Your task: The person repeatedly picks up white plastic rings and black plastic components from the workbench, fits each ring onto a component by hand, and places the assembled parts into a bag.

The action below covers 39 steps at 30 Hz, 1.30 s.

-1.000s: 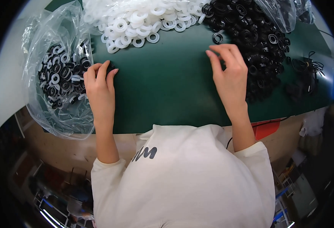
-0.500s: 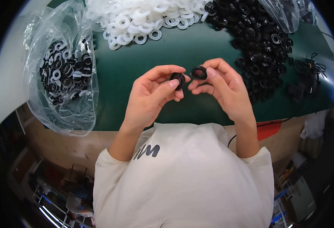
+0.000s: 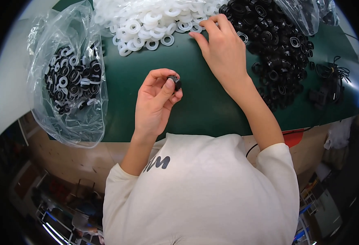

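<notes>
My left hand [image 3: 153, 102] is closed over the middle of the green table, pinching a black ring-shaped part [image 3: 176, 83] between thumb and fingers. Part of that piece is hidden by the fingertips. My right hand [image 3: 224, 51] reaches forward to the near right edge of a heap of white rings [image 3: 149, 30]. Its thumb and index finger are apart, with a white ring [image 3: 196, 28] lying between their tips. I see no firm grip on it. To the right of this hand lies a heap of black round parts [image 3: 271, 45].
At the left a clear plastic bag [image 3: 83, 132] holds many black parts and white rings [image 3: 73, 79]. Another clear bag [image 3: 302, 16] lies at the far right. A coiled black cable [image 3: 334, 72] rests near the right end of the green table [image 3: 118, 94].
My right hand has moved away from my left, forward to the white rings, and no longer holds a black ring. My left hand has shifted slightly left, still pinching a black part.
</notes>
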Motion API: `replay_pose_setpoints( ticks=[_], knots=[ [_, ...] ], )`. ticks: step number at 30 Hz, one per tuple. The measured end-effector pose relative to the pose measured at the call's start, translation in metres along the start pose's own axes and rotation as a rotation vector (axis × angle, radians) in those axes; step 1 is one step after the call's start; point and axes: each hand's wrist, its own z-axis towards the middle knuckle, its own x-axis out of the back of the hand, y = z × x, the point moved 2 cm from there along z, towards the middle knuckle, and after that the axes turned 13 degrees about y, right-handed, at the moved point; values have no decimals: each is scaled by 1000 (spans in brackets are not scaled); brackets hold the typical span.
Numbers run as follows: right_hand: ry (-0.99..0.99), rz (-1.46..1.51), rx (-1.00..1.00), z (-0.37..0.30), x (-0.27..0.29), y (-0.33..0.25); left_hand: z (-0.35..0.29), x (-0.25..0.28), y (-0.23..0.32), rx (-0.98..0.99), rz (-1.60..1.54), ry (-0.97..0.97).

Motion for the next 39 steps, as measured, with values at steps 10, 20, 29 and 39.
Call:
replay_pose_setpoints(
  ticks=[10, 20, 29, 39],
  knots=[
    [-120, 42, 64, 8, -13, 0, 10, -3, 1, 13, 69, 38],
    [-454, 616, -511, -5, 52, -25, 3, -18, 9, -183, 295, -15],
    [-147, 1254, -1038, -40, 59, -31, 6, -28, 5, 40, 57, -84],
    [-84, 1109, -988, -43, 72, -32, -10, -39, 3, -562, 414, -25]
  ],
)
